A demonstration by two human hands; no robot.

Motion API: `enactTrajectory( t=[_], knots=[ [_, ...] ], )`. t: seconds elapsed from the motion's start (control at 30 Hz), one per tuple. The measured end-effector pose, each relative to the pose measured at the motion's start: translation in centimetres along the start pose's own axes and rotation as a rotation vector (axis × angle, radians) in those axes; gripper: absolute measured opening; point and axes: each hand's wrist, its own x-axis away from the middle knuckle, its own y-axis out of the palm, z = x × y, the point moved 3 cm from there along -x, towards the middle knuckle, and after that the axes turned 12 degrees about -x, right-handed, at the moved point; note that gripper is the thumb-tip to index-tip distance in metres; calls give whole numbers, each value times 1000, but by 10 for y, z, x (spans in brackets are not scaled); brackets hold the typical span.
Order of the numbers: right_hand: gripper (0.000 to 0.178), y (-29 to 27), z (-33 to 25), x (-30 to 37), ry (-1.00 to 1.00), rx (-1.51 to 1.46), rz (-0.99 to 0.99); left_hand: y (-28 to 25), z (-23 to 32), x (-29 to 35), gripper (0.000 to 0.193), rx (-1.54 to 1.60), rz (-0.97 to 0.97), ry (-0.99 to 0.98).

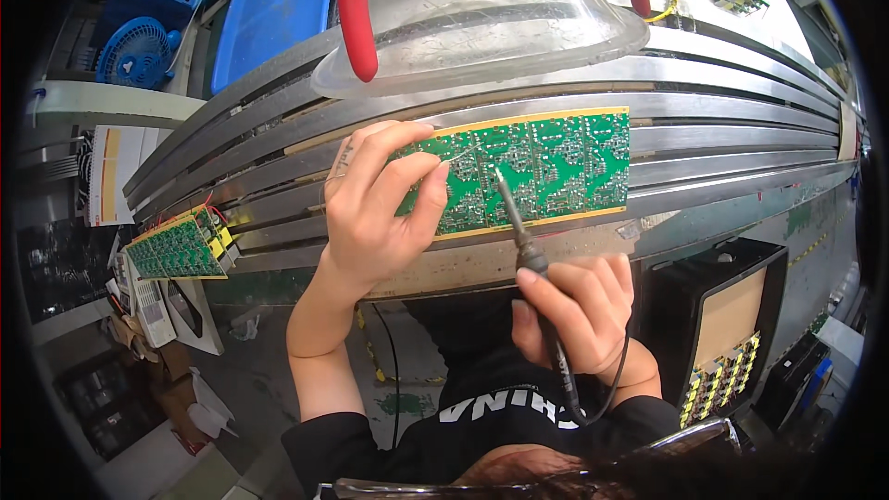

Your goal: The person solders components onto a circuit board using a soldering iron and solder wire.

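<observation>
A green circuit board panel (pixel 560 162) with yellow edge strips lies on the metal rails, its solder joints and small parts facing up. My left hand (pixel 375 199) reaches over the panel's left end, thumb and forefinger pinching a thin solder wire (pixel 458 158) that extends over the board. Another finger rests by the panel's upper edge. In my right hand (pixel 583 315) is a soldering iron (pixel 530 250), gripped by its dark handle and slanting up to the left. Its tip is at the board's middle, near the wire; contact cannot be made out.
Metal rails (pixel 732 139) run across the bench. Beyond the panel sits a clear plastic bin (pixel 482 37) beside a red curved handle (pixel 356 18). Another board panel (pixel 181 250) lies left. A black box (pixel 713 306) with boards stands right. A blue tray (pixel 278 9) is far left.
</observation>
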Motion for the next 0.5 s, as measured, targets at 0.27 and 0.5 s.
enactTrajectory(
  t=[0.27,0.5],
  knots=[
    [34,-28,16,3,-84,-151,85,-2,0,1,17,-48,6,28],
    [41,-85,67,-57,131,-194,464,-7,0,-2,16,-67,5,47]
  ],
)
